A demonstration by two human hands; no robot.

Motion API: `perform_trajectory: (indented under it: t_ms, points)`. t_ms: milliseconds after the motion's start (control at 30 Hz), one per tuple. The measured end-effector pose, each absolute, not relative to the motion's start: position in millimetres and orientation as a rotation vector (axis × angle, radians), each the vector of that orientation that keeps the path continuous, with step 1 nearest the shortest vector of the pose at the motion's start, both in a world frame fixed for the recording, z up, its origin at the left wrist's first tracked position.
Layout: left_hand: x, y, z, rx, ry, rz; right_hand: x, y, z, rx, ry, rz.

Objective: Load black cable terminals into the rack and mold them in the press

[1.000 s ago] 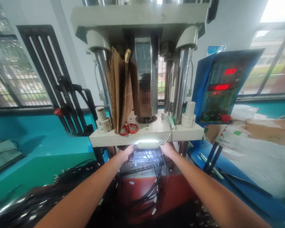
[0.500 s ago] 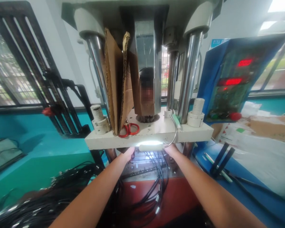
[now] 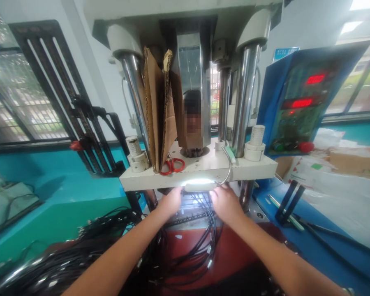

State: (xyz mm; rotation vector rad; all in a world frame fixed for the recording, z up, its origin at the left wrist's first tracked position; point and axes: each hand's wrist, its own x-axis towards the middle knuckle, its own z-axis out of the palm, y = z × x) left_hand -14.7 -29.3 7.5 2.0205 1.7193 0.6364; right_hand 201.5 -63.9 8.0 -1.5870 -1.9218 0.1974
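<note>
Both hands reach under the cream press plate point(image 3: 154, 181), beside a lit lamp tube point(image 3: 200, 187) on its front edge. My left hand point(image 3: 172, 201) is at the left of the metal mould point(image 3: 191, 202); its fingertips disappear under the plate. My right hand point(image 3: 225, 201) is at the mould's right side, fingers curled and partly hidden by the lamp and plate. Between the hands, several black cables point(image 3: 208, 230) run out of the mould and hang in loops over the red surface point(image 3: 231, 250). What either hand grips, if anything, cannot be seen.
Red-handled scissors point(image 3: 172, 166) and folded cardboard point(image 3: 156, 111) rest on the plate. Left lies a heap of black cables point(image 3: 89, 250). A blue control box point(image 3: 269, 98) with red displays stands right, above a blue table point(image 3: 323, 255) with plastic bags point(image 3: 342, 205).
Both hands have come back toward me, and more of each shows from under the plate. The view has shifted slightly. The cables still hang between the hands.
</note>
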Motion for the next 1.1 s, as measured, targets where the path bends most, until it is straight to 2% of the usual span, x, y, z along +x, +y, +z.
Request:
perform_trajectory:
  t_ms: [133,400,767,1100]
  points:
    - [-11.8,-40.7,5.1,2.353,1.637,0.563,183.9,-98.3,12.6,-1.364,-2.032,0.081]
    - [-9.6,-32.1,-5.2,2.577,1.767,0.422,189.0,-95.8,0.0,-1.317,-1.968,-0.007]
    - [-3.3,-32.4,-2.1,2.673,1.748,0.331,195.1,-88.6,-3.6,-1.436,-1.920,-0.031]
    - [11.5,-25.8,1.2,2.560,1.675,0.404,199.7,-70.3,4.5,-1.561,-1.905,0.051]
